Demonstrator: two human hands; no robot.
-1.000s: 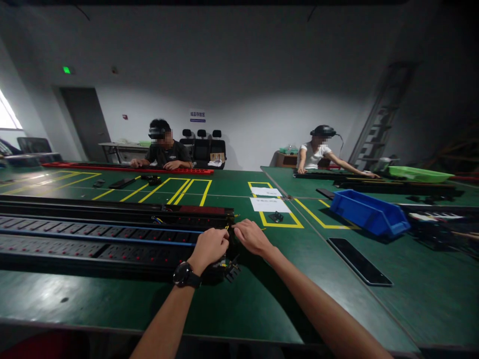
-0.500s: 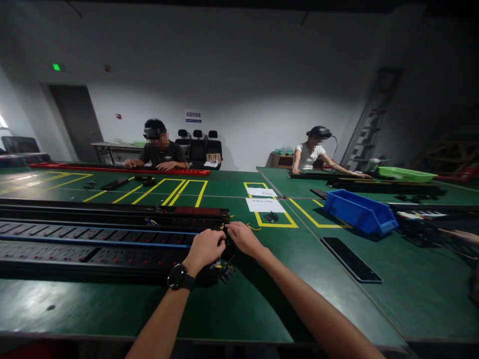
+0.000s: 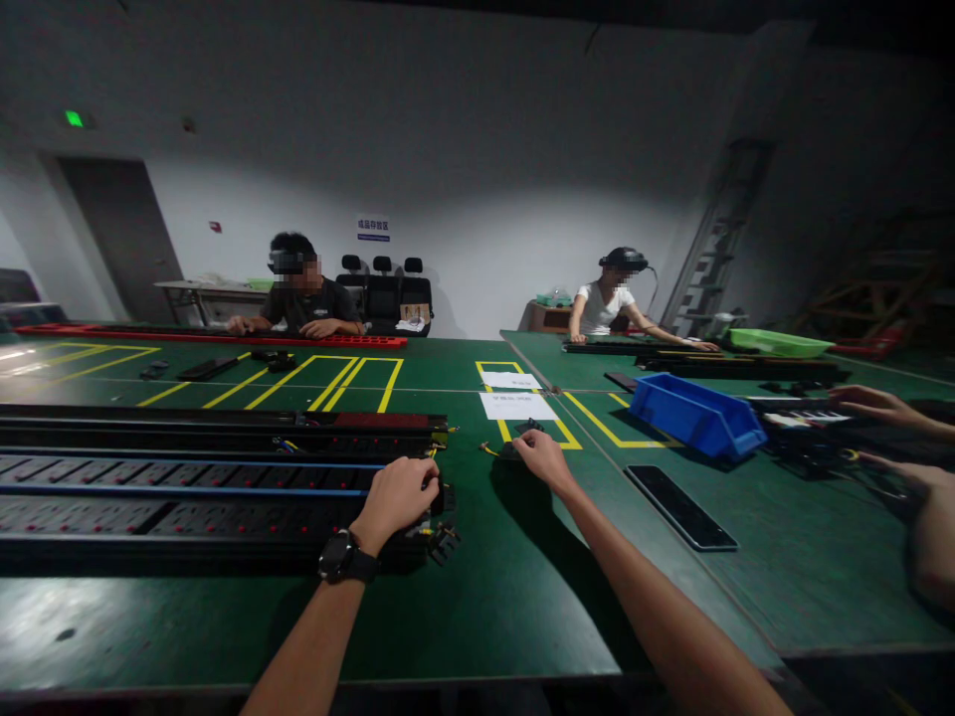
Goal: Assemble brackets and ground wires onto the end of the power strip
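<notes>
Several long black power strips (image 3: pixel 186 487) with red switches lie side by side on the green table (image 3: pixel 484 597). My left hand (image 3: pixel 395 495), with a black watch on the wrist, is closed in a fist on the right end of the near strip, where short wires and a black connector (image 3: pixel 442 540) stick out. My right hand (image 3: pixel 541 457) reaches out to the yellow-taped box, its fingers curled down onto a small black part (image 3: pixel 522 430). A yellow wire (image 3: pixel 486 449) lies just left of that hand.
White papers (image 3: pixel 516 403) lie beyond the right hand. A blue bin (image 3: pixel 693 418) and a flat black panel (image 3: pixel 678 505) are to the right. Another person's hands (image 3: pixel 880 406) work at the right edge. Two people sit across the tables; a green tray (image 3: pixel 780 343) is far right.
My right hand left the strip's end and moved right and forward to the small black part in the yellow box. The left hand stayed on the strip. The view turned right.
</notes>
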